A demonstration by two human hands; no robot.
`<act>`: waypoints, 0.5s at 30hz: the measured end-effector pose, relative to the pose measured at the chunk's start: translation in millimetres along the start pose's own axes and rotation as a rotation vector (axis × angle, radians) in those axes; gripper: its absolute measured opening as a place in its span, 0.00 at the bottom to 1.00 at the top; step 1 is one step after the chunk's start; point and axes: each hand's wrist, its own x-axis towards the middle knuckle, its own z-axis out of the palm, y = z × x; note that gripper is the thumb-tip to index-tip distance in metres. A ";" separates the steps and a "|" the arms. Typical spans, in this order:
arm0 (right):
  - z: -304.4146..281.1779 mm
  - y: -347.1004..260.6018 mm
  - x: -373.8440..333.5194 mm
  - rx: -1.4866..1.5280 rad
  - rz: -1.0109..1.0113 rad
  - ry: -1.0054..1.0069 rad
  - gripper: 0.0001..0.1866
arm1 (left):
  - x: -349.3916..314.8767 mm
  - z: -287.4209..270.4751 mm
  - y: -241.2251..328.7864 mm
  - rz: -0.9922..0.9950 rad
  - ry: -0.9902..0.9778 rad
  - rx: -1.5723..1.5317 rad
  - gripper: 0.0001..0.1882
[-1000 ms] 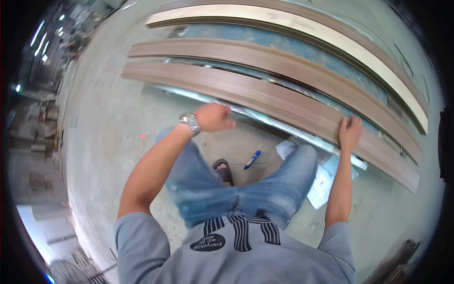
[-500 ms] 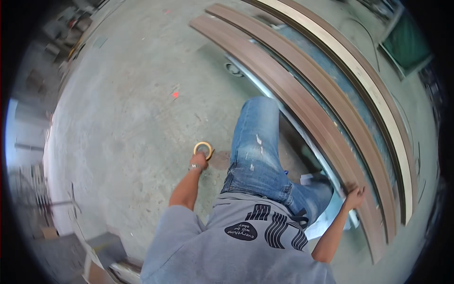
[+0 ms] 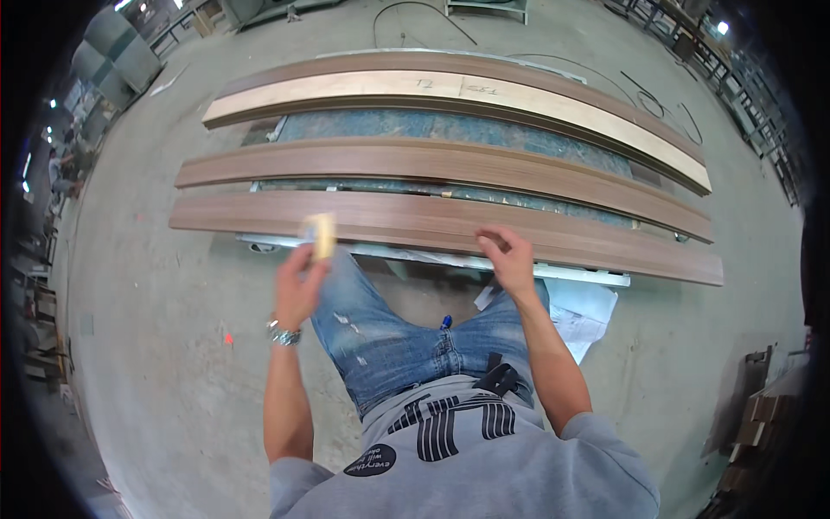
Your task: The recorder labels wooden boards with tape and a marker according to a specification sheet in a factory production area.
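My left hand (image 3: 298,285) grips a roll of yellowish masking tape (image 3: 321,237), blurred by motion and seen nearly edge-on. It is held over the near edge of the closest long brown wood-grain board (image 3: 398,216), toward its left part. Over the near edge of the same board, right of the middle, is my right hand (image 3: 510,262). Its fingers are loosely bent with the thumb a little apart, and nothing shows in them. Whether this hand touches the board I cannot tell. A second brown board (image 3: 415,160) lies parallel behind the first.
Farther back lies a brown piece with a pale lengthwise strip (image 3: 363,85). The boards rest on a low stand with a blue mottled top (image 3: 372,126). White sheeting (image 3: 584,313) hangs at its near right. A black cable (image 3: 424,7) lies on the floor beyond; brown stacked pieces (image 3: 759,424) stand at right.
My view has swung round to face the boards squarely. The tape roll in my left hand has come up from beside my leg to the near board. My right hand has left the board's right end.
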 end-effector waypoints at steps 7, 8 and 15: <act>9.2 -15.7 19.1 0.309 0.000 -0.162 0.19 | 49.4 121.0 60.9 0.029 -0.635 -0.033 0.14; 2.5 -13.5 21.4 0.319 0.036 -0.219 0.19 | 51.2 130.2 58.9 0.039 -0.654 -0.031 0.14; -21.0 28.6 30.7 0.095 0.193 -0.148 0.07 | 67.3 168.8 60.6 0.207 -0.718 0.128 0.15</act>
